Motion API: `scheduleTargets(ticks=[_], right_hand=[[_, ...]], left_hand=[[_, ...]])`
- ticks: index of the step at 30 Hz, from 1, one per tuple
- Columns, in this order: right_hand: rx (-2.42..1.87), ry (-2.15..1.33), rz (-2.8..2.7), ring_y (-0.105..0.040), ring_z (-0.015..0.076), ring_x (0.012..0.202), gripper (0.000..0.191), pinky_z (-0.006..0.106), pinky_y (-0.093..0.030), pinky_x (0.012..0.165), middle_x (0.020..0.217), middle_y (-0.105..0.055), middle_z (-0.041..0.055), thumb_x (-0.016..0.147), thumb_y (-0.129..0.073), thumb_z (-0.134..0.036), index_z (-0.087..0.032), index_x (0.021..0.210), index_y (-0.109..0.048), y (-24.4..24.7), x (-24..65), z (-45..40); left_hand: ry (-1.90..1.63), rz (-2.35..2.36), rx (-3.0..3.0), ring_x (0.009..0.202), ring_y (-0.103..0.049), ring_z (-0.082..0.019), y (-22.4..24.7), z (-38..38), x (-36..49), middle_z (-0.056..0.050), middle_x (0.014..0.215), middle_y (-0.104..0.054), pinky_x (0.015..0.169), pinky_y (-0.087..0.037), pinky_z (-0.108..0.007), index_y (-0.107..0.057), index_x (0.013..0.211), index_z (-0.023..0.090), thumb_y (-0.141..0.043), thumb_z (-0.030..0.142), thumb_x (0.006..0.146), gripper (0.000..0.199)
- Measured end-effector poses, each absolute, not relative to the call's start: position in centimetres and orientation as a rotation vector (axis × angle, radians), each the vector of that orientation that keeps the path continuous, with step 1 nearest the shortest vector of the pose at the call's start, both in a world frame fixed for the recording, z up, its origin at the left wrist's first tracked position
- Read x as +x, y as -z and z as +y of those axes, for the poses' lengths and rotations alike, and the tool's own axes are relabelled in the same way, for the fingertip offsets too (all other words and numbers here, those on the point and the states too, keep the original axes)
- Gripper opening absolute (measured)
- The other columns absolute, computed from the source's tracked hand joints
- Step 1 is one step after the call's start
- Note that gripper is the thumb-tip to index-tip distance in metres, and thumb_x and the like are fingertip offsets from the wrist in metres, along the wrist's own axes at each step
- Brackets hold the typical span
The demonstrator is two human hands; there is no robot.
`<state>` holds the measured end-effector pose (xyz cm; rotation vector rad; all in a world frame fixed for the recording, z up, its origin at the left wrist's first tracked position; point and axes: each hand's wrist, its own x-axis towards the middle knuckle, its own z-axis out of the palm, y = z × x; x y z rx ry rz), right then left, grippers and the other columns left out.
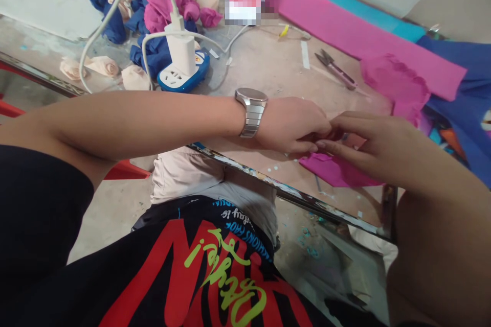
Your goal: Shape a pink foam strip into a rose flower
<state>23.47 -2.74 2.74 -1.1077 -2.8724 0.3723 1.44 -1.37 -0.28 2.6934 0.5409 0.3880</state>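
My left hand [293, 125], with a silver watch [252, 112] on its wrist, reaches across to the right along the table's near side. Its fingers are closed in a pinch and meet the fingertips of my right hand [362, 138]. A magenta sheet [343, 172], cloth or crepe paper, I cannot tell which, comes out from beneath the joined fingers and lies over the tabletop. The right thumb and fingers are pinched at its upper edge. Where exactly the sheet sits between the fingers is partly hidden.
Thread snips [337, 69] lie beyond my hands. Folded pink material [326, 20], a crumpled pink piece [397, 84] and blue material [471, 117] are at right. A power strip [184, 74] with white cables, pink rosettes [164, 5] and cream rosettes [103, 66] lie at left.
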Motion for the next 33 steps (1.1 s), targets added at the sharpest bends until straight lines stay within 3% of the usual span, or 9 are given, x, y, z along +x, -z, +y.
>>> scheduleTargets(ticks=[8,20,33], right_hand=[[-1.148,-0.397,-2.868,-0.061,0.0193,0.063,0.032,0.030,-0.041,0.057,0.072,-0.065,0.0021,0.093,-0.053,-0.052,-0.023,0.083,-0.063,-2.88,23.37,-2.74],[-1.137,-0.388,-2.880,-0.060,0.0197,0.063,0.032,0.031,-0.041,0.058,0.071,-0.064,0.0020,0.094,-0.052,-0.052,-0.023,0.082,-0.062,-2.79,23.40,-2.72],[-1.136,-0.389,-2.877,-0.059,0.0201,0.062,0.032,0.031,-0.041,0.057,0.070,-0.063,0.0025,0.093,-0.052,-0.052,-0.023,0.083,-0.062,-2.88,23.31,-2.81]], left_hand=[[-0.357,0.581,2.685,0.094,-0.065,-0.022,0.16,-1.44,1.43,-0.006,0.103,-0.073,0.078,-0.046,-0.033,-0.070,0.091,0.024,-0.055,0.032,0.090,0.017],[-0.374,0.556,2.700,0.091,-0.065,-0.023,0.12,-1.42,1.42,-0.009,0.100,-0.073,0.075,-0.044,-0.033,-0.071,0.092,0.019,-0.055,0.031,0.090,0.020],[-0.387,0.548,2.691,0.091,-0.065,-0.021,0.26,-1.36,1.45,-0.007,0.100,-0.073,0.076,-0.044,-0.033,-0.070,0.090,0.021,-0.055,0.031,0.090,0.018]])
